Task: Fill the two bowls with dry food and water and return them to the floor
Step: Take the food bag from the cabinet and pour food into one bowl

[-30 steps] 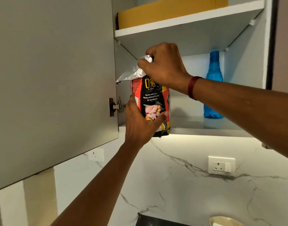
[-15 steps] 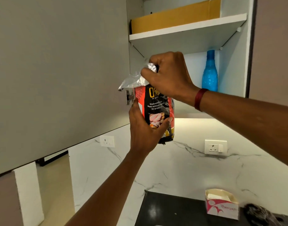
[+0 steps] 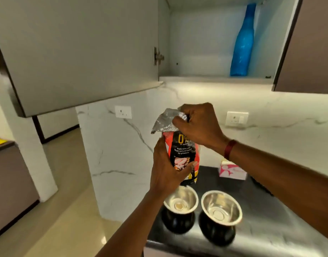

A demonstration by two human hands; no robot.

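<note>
A red and black dry food bag [image 3: 183,151] with a crumpled silver top hangs in the air above the counter. My left hand [image 3: 168,169] grips its lower body from the left. My right hand [image 3: 198,125] pinches the folded silver top. Below the bag stand two steel bowls with dark outsides: the left bowl [image 3: 180,204] and the right bowl [image 3: 221,210], side by side on the dark counter [image 3: 261,210]. Both bowls look empty inside.
The wall cabinet door [image 3: 76,52] hangs open at upper left. A blue bottle [image 3: 243,43] stands on the cabinet's lower shelf. A small pink and white carton [image 3: 231,169] sits at the back of the counter. Two sockets are on the marble wall.
Both hands have brought the bag down from the cabinet shelf to just above the counter. The view has tilted down, and the two bowls have come into sight.
</note>
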